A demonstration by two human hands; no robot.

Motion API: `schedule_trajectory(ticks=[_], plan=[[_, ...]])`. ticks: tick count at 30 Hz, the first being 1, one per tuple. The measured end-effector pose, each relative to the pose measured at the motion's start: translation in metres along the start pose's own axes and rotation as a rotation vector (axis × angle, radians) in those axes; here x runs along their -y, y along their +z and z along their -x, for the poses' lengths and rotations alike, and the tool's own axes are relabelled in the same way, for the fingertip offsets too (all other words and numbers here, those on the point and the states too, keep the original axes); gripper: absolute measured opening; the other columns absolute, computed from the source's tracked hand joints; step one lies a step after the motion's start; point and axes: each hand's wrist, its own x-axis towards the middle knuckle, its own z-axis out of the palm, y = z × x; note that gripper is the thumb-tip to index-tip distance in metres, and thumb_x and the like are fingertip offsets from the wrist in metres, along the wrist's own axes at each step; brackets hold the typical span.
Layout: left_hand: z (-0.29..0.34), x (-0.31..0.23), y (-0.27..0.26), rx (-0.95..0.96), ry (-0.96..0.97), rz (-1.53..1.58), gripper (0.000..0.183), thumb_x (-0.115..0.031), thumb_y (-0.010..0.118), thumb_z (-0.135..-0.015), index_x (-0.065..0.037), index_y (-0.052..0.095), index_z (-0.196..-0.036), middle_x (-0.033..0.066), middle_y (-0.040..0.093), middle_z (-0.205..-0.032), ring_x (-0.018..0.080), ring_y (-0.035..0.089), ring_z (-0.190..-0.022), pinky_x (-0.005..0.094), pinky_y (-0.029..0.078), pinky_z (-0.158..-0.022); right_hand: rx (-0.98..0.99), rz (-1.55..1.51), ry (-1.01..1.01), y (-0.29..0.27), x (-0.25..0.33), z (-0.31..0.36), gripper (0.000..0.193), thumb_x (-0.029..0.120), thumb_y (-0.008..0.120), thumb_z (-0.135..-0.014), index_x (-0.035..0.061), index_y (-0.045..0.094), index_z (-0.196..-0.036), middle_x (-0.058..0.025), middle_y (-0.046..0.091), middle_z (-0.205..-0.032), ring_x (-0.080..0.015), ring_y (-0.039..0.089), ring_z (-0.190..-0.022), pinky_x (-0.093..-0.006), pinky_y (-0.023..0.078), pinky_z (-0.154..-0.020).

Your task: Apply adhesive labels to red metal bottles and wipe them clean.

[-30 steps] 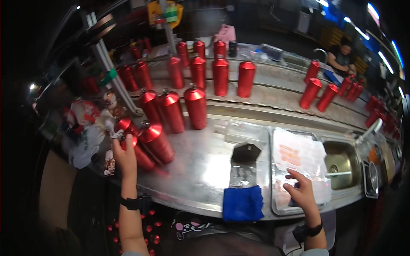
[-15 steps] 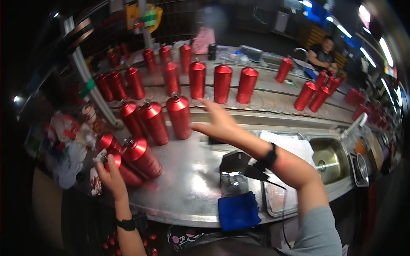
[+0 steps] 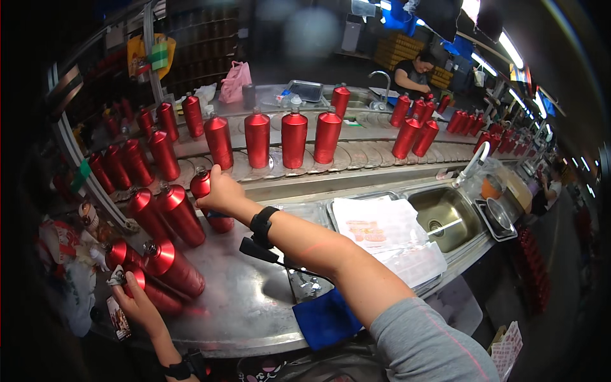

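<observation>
My right hand point(image 3: 224, 191) reaches forward and is closed round the upper part of a shiny red bottle point(image 3: 220, 221) at the back of the metal counter. At the left, my left hand point(image 3: 137, 304) pinches a crumpled whitish cloth point(image 3: 116, 276) by the neck end of another red bottle point(image 3: 164, 299). That bottle's neck is hidden by the hand and cloth. Close beside it stands a red bottle point(image 3: 175, 270) with a bare dark neck. Two more red bottles, the nearer one point(image 3: 181, 213) among them, stand left of my right hand.
A conveyor point(image 3: 375, 156) carries several red bottles behind the counter point(image 3: 254, 312). Right of my forearm lie white sheets point(image 3: 375, 223) on a tray, then a sink point(image 3: 455, 223) with a tap. A blue cloth point(image 3: 328, 318) hangs at the front edge. A person point(image 3: 414, 73) sits across.
The view has turned to the right. My right hand, open beside the bottle before, has closed round it. My left hand stays at its bottle with the cloth.
</observation>
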Motion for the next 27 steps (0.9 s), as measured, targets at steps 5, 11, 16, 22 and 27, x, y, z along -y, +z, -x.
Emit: schedule_trajectory(ticks=[5, 11, 16, 22, 27], plan=[[0.003, -0.006, -0.007, -0.018, -0.011, 0.002, 0.038, -0.025, 0.058, -0.101, 0.003, 0.058, -0.127, 0.0171, 0.063, -0.120, 0.0280, 0.059, -0.110, 0.0376, 0.043, -0.097, -0.035, -0.022, 0.004, 0.009, 0.002, 0.003, 0.078, 0.038, 0.083, -0.062, -0.0032, 0.042, -0.115, -0.0253, 0.065, -0.107, -0.0409, 0.067, -0.099, -0.0455, 0.055, -0.085], [0.001, 0.002, 0.000, -0.049, -0.062, 0.028, 0.037, -0.024, 0.063, -0.097, 0.002, 0.060, -0.123, 0.0195, 0.064, -0.119, 0.0316, 0.060, -0.110, 0.0403, 0.044, -0.097, -0.003, 0.030, 0.008, 0.006, 0.000, -0.002, 0.083, 0.045, 0.083, -0.060, -0.0028, 0.044, -0.116, -0.0233, 0.067, -0.104, -0.0391, 0.068, -0.097, -0.0451, 0.055, -0.083], [-0.002, -0.008, 0.005, -0.116, 0.076, 0.009, 0.032, -0.024, 0.068, -0.093, 0.001, 0.065, -0.113, 0.0185, 0.063, -0.106, 0.0356, 0.058, -0.102, 0.0437, 0.044, -0.092, 0.000, 0.156, 0.005, -0.002, 0.001, 0.000, 0.084, 0.051, 0.082, -0.063, -0.0023, 0.045, -0.117, -0.0233, 0.069, -0.104, -0.0382, 0.069, -0.096, -0.0442, 0.056, -0.082], [-0.003, -0.015, -0.012, 0.025, 0.044, -0.053, 0.042, -0.023, 0.064, -0.096, 0.003, 0.055, -0.128, 0.0171, 0.058, -0.127, 0.0279, 0.053, -0.118, 0.0387, 0.039, -0.103, 0.034, 0.070, -0.143, -0.054, 0.011, 0.033, 0.085, 0.053, 0.084, -0.061, -0.0060, 0.049, -0.112, -0.0252, 0.068, -0.098, -0.0399, 0.069, -0.090, -0.0446, 0.055, -0.079], [0.026, -0.087, -0.039, -0.040, 0.130, 0.370, 0.051, -0.007, 0.060, -0.094, 0.007, 0.039, -0.138, 0.0190, 0.047, -0.138, 0.0260, 0.046, -0.128, 0.0391, 0.033, -0.112, 0.196, -0.266, -0.224, -0.122, 0.021, 0.099, 0.077, 0.045, 0.086, -0.066, -0.0082, 0.052, -0.110, -0.0178, 0.068, -0.101, -0.0260, 0.067, -0.097, -0.0362, 0.052, -0.084]])
